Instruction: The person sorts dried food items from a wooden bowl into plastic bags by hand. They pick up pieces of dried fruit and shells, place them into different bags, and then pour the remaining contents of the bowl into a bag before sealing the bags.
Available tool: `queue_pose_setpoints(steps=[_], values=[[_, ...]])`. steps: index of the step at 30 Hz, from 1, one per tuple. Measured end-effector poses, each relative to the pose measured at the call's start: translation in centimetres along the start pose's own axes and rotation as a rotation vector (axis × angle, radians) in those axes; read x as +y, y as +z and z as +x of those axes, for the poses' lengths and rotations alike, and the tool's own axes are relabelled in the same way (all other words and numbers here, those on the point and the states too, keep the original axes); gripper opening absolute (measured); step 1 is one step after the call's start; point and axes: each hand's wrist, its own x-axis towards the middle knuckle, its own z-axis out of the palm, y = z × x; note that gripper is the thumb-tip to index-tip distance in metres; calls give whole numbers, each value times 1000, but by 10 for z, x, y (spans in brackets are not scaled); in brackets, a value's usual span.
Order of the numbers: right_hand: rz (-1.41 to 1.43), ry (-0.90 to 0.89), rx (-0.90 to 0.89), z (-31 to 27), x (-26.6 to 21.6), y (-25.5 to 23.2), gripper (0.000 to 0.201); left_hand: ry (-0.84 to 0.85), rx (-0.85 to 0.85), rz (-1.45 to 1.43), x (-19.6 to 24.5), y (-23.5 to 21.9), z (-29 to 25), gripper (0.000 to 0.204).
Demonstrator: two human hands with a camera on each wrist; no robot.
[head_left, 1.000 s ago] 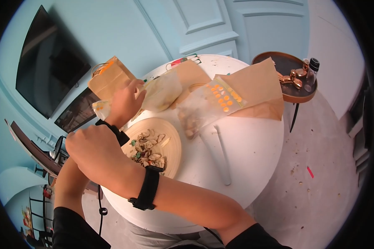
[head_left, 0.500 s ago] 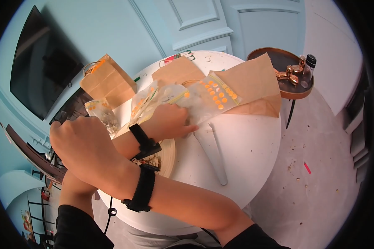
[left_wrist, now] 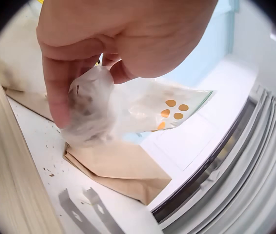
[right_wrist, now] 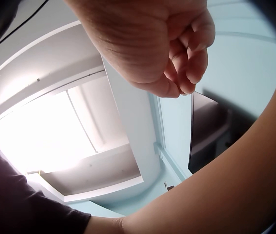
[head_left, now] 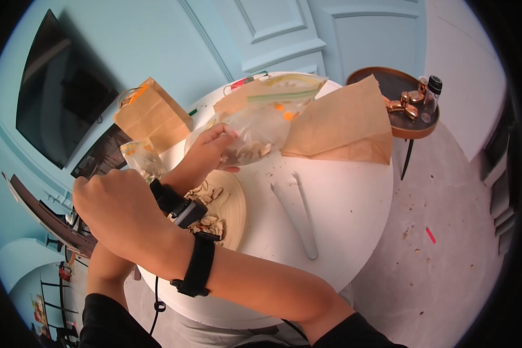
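Observation:
My left hand (head_left: 210, 145) grips the lower part of a clear zip-lock bag (head_left: 275, 116) with orange dots, lifted over the far side of the round white table (head_left: 348, 214). In the left wrist view, fingers and thumb pinch the bunched plastic of the bag (left_wrist: 91, 109), with brownish bits inside. My right arm crosses above the left forearm. My right hand (head_left: 119, 211) hangs at the left with loosely curled fingers, holding nothing; the right wrist view shows its palm side. Beneath the forearms lies a round wooden plate (head_left: 239, 203) with dried pieces (head_left: 211, 225), partly hidden.
Metal tongs (head_left: 307, 232) lie on the table. A flat brown paper bag (head_left: 345, 124) lies at the far right, an upright paper bag (head_left: 153, 116) stands far left, another zip-lock bag (head_left: 142, 158) beside it. A small side table (head_left: 409, 130) holds a bottle (head_left: 432, 95) and copper-coloured figures.
My left hand moved from the far left across to the dotted zip-lock bag, took hold of it and raised it off the paper bag, drawing it back leftward. The right hand stayed nearly still.

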Motion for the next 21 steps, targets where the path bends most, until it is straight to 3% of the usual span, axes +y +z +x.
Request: queue_pose_setpoints(steps=[3,9,12,14,17,19,20,21], values=[[-1,-10,-19,-2,-2,1,15,46,-68,-238,-3,-8,-9,19],[-35,-1,-8,-2,-1,6,14,89,-114,-426,5,-26,-47,22],[-77,-9,-29,1,0,0,12,159,-74,-483,-1,-45,-71,36],[-131,-14,3,2,2,-1,14,332,49,-435,-7,-49,-93,40],[-23,-42,215,8,3,-7,13,705,342,179,-33,-73,-119,45],[53,-58,415,16,10,-12,10,506,122,-437,-27,-85,-144,40],[28,2,400,17,15,-18,11,392,25,-743,-20,-91,-156,37],[2,62,381,17,20,-24,13,375,111,-739,-25,-98,-162,37]])
